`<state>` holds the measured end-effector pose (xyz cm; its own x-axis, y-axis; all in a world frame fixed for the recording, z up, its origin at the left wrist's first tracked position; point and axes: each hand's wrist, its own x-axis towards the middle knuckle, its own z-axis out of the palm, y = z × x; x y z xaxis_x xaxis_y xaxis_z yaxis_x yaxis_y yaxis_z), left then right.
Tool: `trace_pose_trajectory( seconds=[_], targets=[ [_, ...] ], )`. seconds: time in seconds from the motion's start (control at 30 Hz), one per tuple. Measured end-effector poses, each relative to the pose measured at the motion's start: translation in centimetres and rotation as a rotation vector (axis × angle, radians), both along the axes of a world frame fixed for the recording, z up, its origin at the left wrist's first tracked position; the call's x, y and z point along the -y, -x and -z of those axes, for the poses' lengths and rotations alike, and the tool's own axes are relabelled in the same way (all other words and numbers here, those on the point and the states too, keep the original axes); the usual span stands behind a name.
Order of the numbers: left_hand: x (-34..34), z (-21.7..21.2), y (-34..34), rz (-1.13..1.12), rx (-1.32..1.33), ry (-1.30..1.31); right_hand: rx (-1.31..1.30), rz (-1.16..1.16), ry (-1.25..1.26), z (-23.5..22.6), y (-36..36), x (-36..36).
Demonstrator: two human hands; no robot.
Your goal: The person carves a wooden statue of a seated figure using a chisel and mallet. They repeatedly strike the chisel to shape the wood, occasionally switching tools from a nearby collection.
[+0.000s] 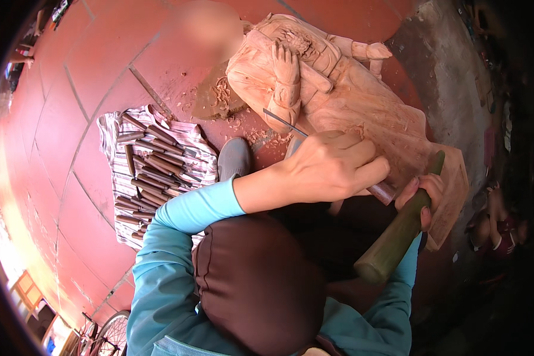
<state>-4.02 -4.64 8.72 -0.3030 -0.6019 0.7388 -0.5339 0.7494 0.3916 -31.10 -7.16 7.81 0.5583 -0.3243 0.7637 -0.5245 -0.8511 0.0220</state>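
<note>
My left hand [332, 169] is closed around a chisel [285, 123]. Its thin dark blade points up and left, and the end of its brown handle shows below my fist. A green-brown wooden mallet [394, 240] is gripped in my right hand [424, 196], its thick end toward me, apart from the chisel. Beneath and beyond my hands lies a carved wooden statue [338, 83] of a robed figure on its back, one hand across its chest. A blurred patch covers its head end. The left hand hides part of the robe.
Several wood-handled carving tools [154, 160] lie on a striped cloth [110, 127] at left. Wood shavings [261, 137] litter the red tiled floor [47, 172]. A grey shoe [234, 157] stands near the cloth. A bicycle wheel [114, 335] shows at lower left, another person [498, 228] at far right.
</note>
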Motion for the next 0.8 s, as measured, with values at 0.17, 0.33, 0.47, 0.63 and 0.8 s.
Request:
trace_pose_trajectory(
  seconds=[0.17, 0.33, 0.47, 0.63, 0.8],
  targets=[
    [0.4, -0.3, -6.3, -0.159, -0.322, 0.012, -0.154, 0.114, -0.071, -2.0, -1.2, 1.1],
    [4.0, 0.3, -10.8, -0.039, -1.549, -0.245, -0.320, 0.301, -0.372, -8.3, -6.4, 2.0],
    [5.2, 2.4, -11.8, 0.173, -1.626, -0.186, -0.367, 0.276, -0.388, -12.1, -10.5, 3.0],
    [5.4, 2.4, -11.8, 0.278, -1.589, -0.112, -0.450, 0.205, -0.392, -14.9, -14.6, 3.2],
    [5.6, 3.6, -12.2, -0.027, -1.366, -0.045, -0.645, 0.119, -0.392, -17.0, -17.7, 3.3]
  ],
)
